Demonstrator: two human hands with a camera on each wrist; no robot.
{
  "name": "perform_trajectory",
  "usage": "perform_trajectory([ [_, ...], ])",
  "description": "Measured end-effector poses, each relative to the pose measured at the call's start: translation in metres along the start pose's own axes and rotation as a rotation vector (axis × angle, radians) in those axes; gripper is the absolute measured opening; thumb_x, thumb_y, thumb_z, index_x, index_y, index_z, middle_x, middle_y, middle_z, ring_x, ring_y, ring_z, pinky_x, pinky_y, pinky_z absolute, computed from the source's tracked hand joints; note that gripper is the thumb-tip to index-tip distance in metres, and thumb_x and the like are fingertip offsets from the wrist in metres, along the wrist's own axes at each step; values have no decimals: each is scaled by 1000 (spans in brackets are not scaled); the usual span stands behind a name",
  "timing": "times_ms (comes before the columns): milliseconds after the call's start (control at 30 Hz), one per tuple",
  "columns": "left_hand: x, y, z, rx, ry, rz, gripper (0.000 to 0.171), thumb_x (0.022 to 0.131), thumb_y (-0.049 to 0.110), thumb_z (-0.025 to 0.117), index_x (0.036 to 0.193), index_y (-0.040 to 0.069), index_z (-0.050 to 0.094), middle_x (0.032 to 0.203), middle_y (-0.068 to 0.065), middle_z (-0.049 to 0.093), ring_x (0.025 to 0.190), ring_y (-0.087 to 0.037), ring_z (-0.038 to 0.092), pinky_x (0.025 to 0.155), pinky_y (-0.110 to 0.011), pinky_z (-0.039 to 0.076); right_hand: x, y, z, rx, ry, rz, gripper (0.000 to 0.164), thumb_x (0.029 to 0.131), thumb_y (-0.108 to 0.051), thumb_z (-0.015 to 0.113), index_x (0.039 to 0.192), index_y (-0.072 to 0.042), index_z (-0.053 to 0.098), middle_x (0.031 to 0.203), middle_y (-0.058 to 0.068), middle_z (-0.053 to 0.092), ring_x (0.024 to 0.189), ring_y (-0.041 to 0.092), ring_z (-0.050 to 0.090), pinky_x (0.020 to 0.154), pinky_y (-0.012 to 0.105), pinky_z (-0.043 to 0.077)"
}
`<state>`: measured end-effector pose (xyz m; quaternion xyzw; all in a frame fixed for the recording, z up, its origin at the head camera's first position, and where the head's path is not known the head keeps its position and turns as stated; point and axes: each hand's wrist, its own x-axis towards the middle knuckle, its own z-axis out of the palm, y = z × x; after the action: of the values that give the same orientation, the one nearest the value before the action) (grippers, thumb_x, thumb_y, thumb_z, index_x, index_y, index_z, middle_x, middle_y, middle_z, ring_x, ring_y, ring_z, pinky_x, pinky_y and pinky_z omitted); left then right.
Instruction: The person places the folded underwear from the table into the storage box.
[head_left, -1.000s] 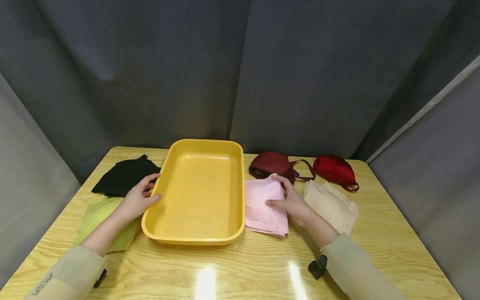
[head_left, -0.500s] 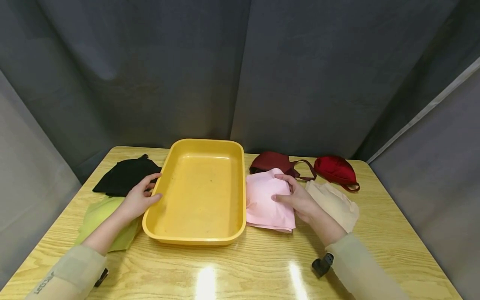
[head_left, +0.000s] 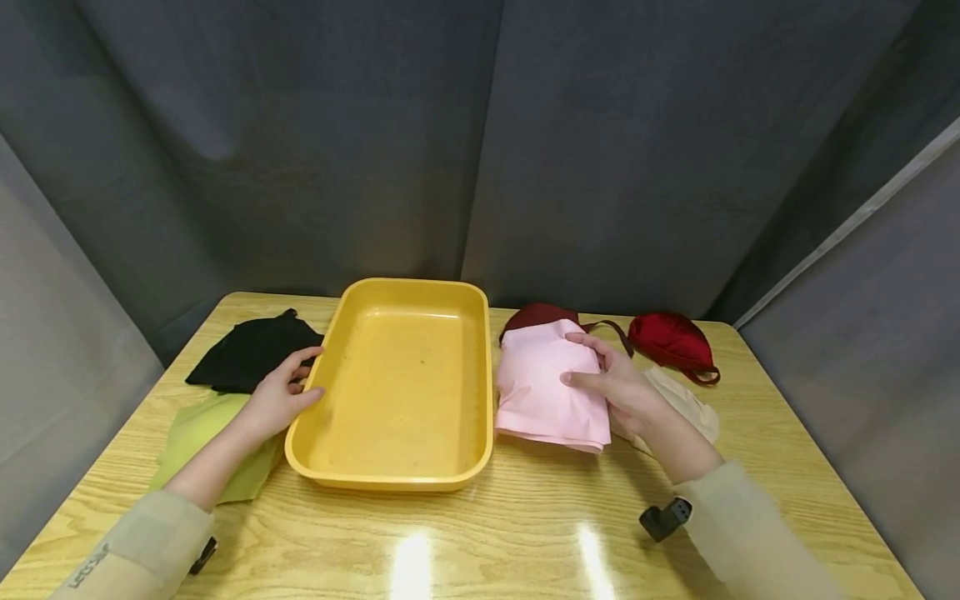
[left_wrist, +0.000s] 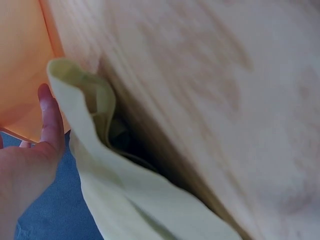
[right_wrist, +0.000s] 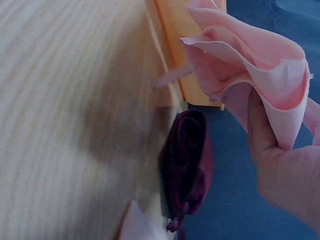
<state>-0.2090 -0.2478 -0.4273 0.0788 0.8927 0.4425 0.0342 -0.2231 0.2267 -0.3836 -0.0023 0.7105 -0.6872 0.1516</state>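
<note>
My right hand (head_left: 618, 383) pinches a folded pink bra (head_left: 551, 383) by its right side, with the thumb on top. The bra is raised above the table, as the right wrist view shows, its folded layers hanging apart near the fingers. It partly covers a burgundy bra (head_left: 542, 314) lying behind it. To its left stands a yellow tray (head_left: 405, 482) with a bare floor. My left hand (head_left: 277, 400) touches the tray's left rim, thumb and fingers spread. Just under that wrist lies a yellow-green folded bra (left_wrist: 120, 175). A black garment (head_left: 251, 354) lies behind the left hand.
A red bra (head_left: 671, 342) with a strap lies at the back right. In front of it, a beige bra (head_left: 682, 404) is partly hidden by my right hand. A grey curtain (head_left: 480, 150) closes off the table's (head_left: 480, 550) back edge.
My right hand has lifted the pink bra and moved it back and to the right, covering more of the burgundy and beige bras. The left hand and the tray stay in place.
</note>
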Motion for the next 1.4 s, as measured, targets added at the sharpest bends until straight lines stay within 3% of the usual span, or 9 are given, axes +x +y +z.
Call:
perform_trajectory([
  [233,0,1,0,-1,-1,-5,63,91,11,59,147,12,29,125,-26,50,103,-35,58,77,-38,54,-6,-15,-1,-11,-8,-39,69,80,0,70,139,-14,36,135,7,33,113,20,41,82,24,53],
  [633,-1,3,0,-27,-3,-8,64,91,10,59,147,12,28,126,-27,50,106,-36,57,79,-39,53,-20,-47,4,-76,8,-54,68,82,-6,70,141,-17,37,142,7,30,115,20,39,79,22,53],
  [933,-2,3,0,-25,2,-8,64,90,11,59,147,12,29,125,-28,51,105,-36,56,79,-38,53,-25,-65,12,-23,-37,-99,64,84,-4,67,139,-19,38,147,4,24,121,21,32,81,21,52],
  [1400,-2,4,1,-37,10,-8,64,90,10,59,146,12,30,124,-27,52,105,-36,57,80,-38,52,-27,-86,44,49,-66,-164,62,84,2,64,138,-16,40,140,3,31,119,20,36,81,20,52],
])
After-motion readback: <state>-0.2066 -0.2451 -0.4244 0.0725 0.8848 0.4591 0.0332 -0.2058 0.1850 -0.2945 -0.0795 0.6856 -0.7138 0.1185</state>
